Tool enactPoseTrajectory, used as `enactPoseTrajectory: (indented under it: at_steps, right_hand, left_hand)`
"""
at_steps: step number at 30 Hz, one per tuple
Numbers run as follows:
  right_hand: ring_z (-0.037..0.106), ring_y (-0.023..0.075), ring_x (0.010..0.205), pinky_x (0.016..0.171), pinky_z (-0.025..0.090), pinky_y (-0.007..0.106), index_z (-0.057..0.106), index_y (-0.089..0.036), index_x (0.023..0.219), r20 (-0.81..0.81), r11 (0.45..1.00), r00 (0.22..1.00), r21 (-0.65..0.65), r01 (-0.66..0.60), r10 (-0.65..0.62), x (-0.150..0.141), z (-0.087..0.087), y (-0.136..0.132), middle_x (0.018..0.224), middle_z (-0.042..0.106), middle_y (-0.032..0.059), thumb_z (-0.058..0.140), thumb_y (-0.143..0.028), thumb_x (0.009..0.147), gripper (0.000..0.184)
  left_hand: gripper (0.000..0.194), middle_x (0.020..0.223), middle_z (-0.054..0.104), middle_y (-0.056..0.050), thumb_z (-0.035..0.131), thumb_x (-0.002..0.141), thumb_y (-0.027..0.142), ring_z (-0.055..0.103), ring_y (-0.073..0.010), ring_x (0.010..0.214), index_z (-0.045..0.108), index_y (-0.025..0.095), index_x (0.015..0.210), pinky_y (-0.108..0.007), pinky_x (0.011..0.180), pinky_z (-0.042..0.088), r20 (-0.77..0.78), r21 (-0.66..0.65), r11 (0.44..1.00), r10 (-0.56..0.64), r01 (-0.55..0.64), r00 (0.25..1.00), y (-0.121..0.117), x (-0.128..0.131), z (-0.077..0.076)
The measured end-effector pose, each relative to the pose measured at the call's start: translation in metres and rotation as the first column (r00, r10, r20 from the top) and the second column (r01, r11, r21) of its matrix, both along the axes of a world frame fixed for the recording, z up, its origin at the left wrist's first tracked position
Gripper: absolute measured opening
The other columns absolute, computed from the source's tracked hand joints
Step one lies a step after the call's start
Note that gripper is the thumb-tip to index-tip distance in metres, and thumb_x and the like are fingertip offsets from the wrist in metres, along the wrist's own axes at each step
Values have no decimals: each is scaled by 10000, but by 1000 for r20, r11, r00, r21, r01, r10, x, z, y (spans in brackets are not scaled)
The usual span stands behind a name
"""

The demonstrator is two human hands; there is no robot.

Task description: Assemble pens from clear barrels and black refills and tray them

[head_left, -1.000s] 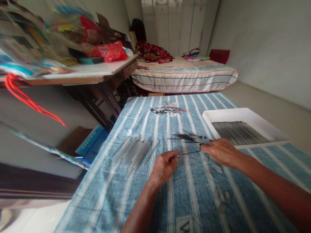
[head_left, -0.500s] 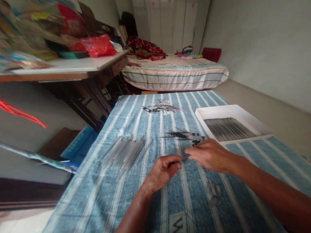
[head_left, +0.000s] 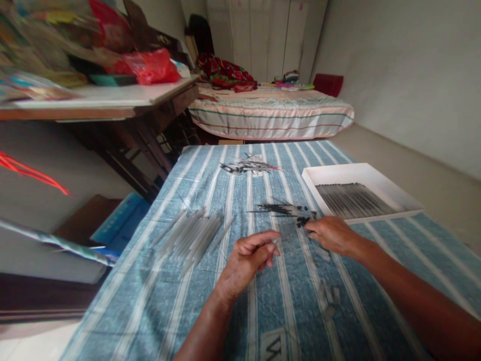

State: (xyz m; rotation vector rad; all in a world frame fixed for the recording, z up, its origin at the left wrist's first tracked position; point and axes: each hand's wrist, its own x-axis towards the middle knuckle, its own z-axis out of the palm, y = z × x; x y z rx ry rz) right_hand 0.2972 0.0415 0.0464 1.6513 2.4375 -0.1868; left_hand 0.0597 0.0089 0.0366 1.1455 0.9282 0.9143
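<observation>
My left hand (head_left: 250, 260) hovers over the striped cloth, its thumb and forefinger closed around a small pale tip that is too small to name. Just right of it, my right hand (head_left: 332, 234) has its fingers pinched together at a little heap of small black pieces (head_left: 302, 221); what they hold is hidden. Thin black rods (head_left: 281, 208) lie in a loose bunch beyond that heap. A pile of greyish translucent tubes (head_left: 193, 235) rests left of my left hand. Small clear grey pieces (head_left: 329, 297) lie nearer, below my right hand.
A white open box (head_left: 404, 198) at the right holds a row of grey, dark-tipped sticks (head_left: 353, 199). Farther back lies another mixed pile of thin dark parts (head_left: 248, 166). A cluttered side table (head_left: 161, 95) stands at left; a bed (head_left: 270, 118) is behind.
My hands have drawn apart. The right hand has moved a little right, away from the left fingers, to the small black pieces. My left hand has stayed nearly in place.
</observation>
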Motion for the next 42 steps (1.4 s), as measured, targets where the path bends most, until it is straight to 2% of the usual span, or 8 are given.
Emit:
enactPoseTrajectory:
  at_steps: [12,20,24,26,29,32,35,42]
  right_hand:
    - [657,222,818,670,415,268,665,-243,977,16,998,999,51,46,-47,-8,-7,8,845,714,50,459,-278,856,241]
    - [655,257,830,668,426,292,692,-165,814,-34,986,986,25,162,-161,-26,-16,26,824,702,140,465,-279,849,257]
    - [649,213,802,654,427,262,688,-179,799,-165,988,975,16,153,-148,-27,-16,25,793,703,79,501,-229,809,194]
    - [633,162,675,589,429,237,670,-180,797,-476,985,862,-90,150,-174,-27,-15,18,723,687,32,524,-239,788,158]
    - [554,109,478,471,416,223,641,-164,794,-876,937,337,-342,69,-344,-33,-15,1,638,663,4,609,-290,733,144]
    - [540,97,440,446,427,226,642,-157,781,-894,894,-22,-446,-31,-447,-44,-15,-15,623,673,11,691,-303,684,183]
    - [556,98,442,447,440,225,661,-150,775,-870,882,-146,-462,-93,-472,-54,-17,-23,612,679,16,719,-283,679,174]
    - [561,90,452,455,445,215,682,-158,781,-851,880,-227,-452,-148,-475,-61,-23,-25,612,682,8,716,-263,710,132]
  left_hand:
    - [264,688,645,-17,628,761,287,507,-74,500,672,166,992,-197,450,349,-13,3,999,-36,36,999,2,-2,-6]
    - [265,688,644,-17,627,764,293,500,-76,492,668,160,989,-211,473,371,-35,11,999,-41,41,999,3,-2,-7]
    - [255,698,639,-11,617,779,283,499,-73,499,661,165,1000,-207,474,364,-27,25,998,-57,58,998,2,-2,-7]
    - [252,699,636,-8,618,778,279,498,-72,500,658,166,1000,-207,475,364,-17,25,998,-64,65,998,1,-2,-6]
    - [257,698,631,-7,623,774,269,501,-75,504,649,163,1007,-208,477,367,-7,11,997,-73,73,997,0,0,-4]
    - [234,692,626,-6,626,769,256,501,-76,505,649,158,980,-209,481,371,12,5,997,-82,82,997,0,1,0]
    - [175,683,620,-10,629,768,252,501,-77,515,659,143,902,-209,487,375,20,6,995,-95,95,995,0,2,3]
    - [162,683,616,-17,647,760,251,497,-78,528,651,126,863,-206,488,372,28,-8,996,-85,85,996,-1,2,4]
